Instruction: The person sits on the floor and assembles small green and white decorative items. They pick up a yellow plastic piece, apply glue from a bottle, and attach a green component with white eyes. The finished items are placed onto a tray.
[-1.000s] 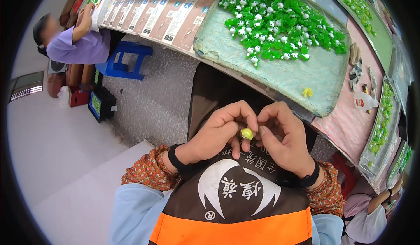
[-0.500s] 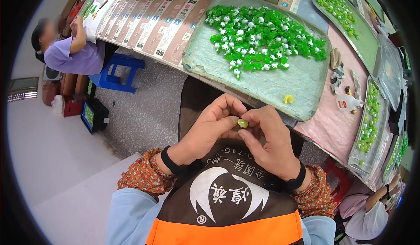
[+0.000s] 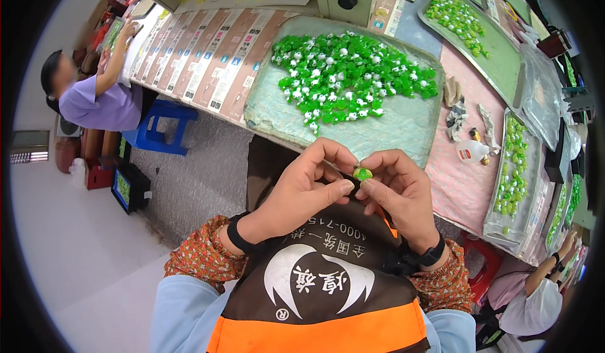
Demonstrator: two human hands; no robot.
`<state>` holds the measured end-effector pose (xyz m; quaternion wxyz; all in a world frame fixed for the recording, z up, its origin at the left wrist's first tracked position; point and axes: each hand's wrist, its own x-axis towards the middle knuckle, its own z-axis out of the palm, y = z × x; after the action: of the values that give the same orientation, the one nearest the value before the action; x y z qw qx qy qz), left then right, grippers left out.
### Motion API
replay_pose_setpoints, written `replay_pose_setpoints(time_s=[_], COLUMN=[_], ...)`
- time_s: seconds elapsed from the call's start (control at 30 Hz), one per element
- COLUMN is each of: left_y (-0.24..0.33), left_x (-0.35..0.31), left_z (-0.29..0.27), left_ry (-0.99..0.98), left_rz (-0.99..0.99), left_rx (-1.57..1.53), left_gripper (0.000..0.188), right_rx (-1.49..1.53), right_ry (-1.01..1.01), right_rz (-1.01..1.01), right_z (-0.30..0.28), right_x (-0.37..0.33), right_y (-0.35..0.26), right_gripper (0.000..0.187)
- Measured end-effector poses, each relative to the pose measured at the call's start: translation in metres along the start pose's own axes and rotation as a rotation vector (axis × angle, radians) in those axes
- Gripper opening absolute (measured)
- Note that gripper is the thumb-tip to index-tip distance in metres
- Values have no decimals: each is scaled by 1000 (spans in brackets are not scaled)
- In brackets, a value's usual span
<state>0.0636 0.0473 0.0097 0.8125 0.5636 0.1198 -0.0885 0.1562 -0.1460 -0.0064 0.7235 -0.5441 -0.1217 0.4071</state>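
A small glossy green-and-yellow piece point(image 3: 362, 174) sits between my hands, just off the tray's near edge. My right hand point(image 3: 401, 192) pinches it between thumb and index finger. From the left, my left hand point(image 3: 309, 186) closes its index fingertip and thumb on the piece's near side, the other fingers curled. Both hands are above my dark apron. Beyond them lies a large tray point(image 3: 403, 129) with a pale blue-green lining. On it is spread a heap of green pieces point(image 3: 353, 69) with white eye-like balls.
Right of the tray, a white bottle point(image 3: 469, 152) and crumpled scraps point(image 3: 455, 116) lie on pink cloth. A narrow tray point(image 3: 493, 227) and a green tray point(image 3: 498, 75) hold more pieces. At left, a person in purple point(image 3: 104, 98) sits by a blue stool point(image 3: 165, 126); another person point(image 3: 532, 302) is at lower right.
My hands have moved slightly right with the piece, which now shows a green face instead of plain yellow-green. The view has shifted, and the yellow piece on the tray no longer shows.
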Motion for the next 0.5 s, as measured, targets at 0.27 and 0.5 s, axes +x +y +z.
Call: replay_pose_setpoints(time_s=[0.27, 0.5], left_y=[-1, 11], left_x=[17, 22], left_z=[10, 20], left_ry=[-38, -50], left_rz=[67, 90], left_rx=[151, 233], left_gripper=[32, 33], right_rx=[-75, -231], right_ry=[102, 157], right_rz=[-167, -374], right_z=[1, -2], right_x=[-3, -1], right_y=[-7, -4], right_gripper=[27, 23])
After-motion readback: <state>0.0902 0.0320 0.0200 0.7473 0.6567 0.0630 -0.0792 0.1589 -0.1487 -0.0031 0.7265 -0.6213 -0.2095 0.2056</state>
